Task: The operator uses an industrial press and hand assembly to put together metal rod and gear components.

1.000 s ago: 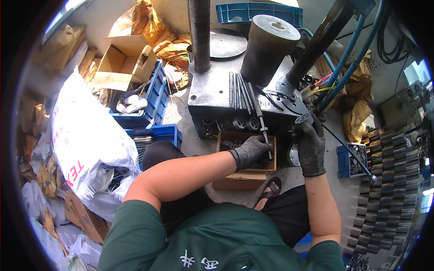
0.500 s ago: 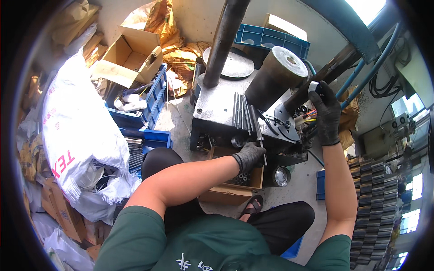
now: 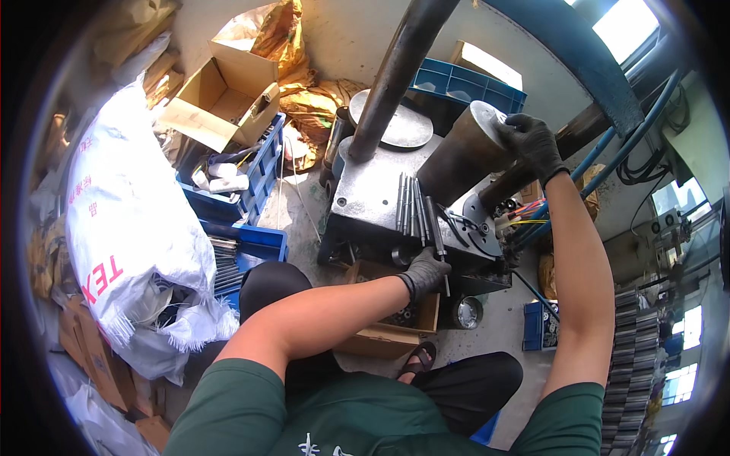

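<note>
My left hand [image 3: 427,273], in a dark grey glove, is closed around the lower part of a metal rod [image 3: 435,226] with a thicker upper body. The rod stands steeply at the front edge of a grey metal machine table [image 3: 365,199]. Beside it, several slim metal rods [image 3: 411,204] lean side by side on the tabletop. My gloved right hand [image 3: 534,144] is at the top of a large upright steel cylinder [image 3: 460,152], fingers bent and closed. The silver ring in those fingers is mostly hidden by the glove.
A cardboard box of small metal parts [image 3: 388,340] stands below the table, a round tin [image 3: 467,311] beside it. Blue crates [image 3: 255,242] and a large white sack [image 3: 137,228] are at left. A dark post [image 3: 399,80] rises from the table; blue hoses [image 3: 635,125] run at right.
My right hand has moved left with the silver ring, from beside the cylinder onto its top. My left hand keeps its grip on the metal rod. The view has shifted slightly.
</note>
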`<action>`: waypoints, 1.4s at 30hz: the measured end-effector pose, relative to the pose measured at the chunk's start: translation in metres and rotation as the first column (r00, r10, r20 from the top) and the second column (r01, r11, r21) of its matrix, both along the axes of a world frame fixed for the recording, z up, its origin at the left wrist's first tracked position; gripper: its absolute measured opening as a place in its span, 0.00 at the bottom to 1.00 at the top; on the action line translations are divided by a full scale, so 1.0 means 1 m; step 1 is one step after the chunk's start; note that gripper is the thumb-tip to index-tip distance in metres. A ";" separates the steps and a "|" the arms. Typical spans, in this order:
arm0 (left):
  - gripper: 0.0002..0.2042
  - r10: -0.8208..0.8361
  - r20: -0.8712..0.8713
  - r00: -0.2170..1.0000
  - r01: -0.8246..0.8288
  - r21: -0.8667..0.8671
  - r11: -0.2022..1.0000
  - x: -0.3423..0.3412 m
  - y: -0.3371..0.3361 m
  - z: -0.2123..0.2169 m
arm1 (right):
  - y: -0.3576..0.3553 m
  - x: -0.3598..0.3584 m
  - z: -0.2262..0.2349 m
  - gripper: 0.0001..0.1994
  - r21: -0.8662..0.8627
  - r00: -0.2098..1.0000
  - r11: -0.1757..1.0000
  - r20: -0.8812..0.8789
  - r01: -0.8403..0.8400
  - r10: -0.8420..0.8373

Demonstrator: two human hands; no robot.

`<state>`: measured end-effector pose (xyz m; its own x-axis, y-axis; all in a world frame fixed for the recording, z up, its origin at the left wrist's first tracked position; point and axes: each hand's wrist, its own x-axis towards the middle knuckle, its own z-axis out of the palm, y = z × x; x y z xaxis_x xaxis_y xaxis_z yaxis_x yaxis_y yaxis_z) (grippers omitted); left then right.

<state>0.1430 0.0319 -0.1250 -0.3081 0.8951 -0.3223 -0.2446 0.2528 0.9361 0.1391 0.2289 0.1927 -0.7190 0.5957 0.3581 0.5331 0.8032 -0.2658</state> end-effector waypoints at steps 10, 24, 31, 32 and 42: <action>0.25 -0.044 -0.021 0.999 0.042 -0.072 0.997 -0.001 0.003 0.004 | 0.008 0.014 0.020 0.12 0.226 0.981 0.955 0.082 -0.189 0.175; 0.24 -0.013 -0.010 1.000 0.012 -0.053 0.999 0.004 0.013 -0.009 | -0.028 -0.022 0.010 0.05 0.634 0.911 0.729 0.411 -0.258 -0.035; 0.28 -0.015 -0.087 0.996 0.009 -0.075 0.997 0.000 0.005 0.003 | -0.033 -0.027 0.006 0.07 0.706 0.898 0.631 0.439 -0.322 -0.032; 0.26 -0.020 -0.079 0.997 0.014 -0.076 0.997 0.001 0.007 0.002 | -0.030 -0.027 0.005 0.06 0.717 0.905 0.601 0.424 -0.354 0.027; 0.23 -0.007 -0.047 0.999 0.004 -0.068 0.998 0.003 0.013 -0.011 | -0.018 -0.022 0.012 0.07 0.578 0.934 0.771 0.352 -0.267 0.059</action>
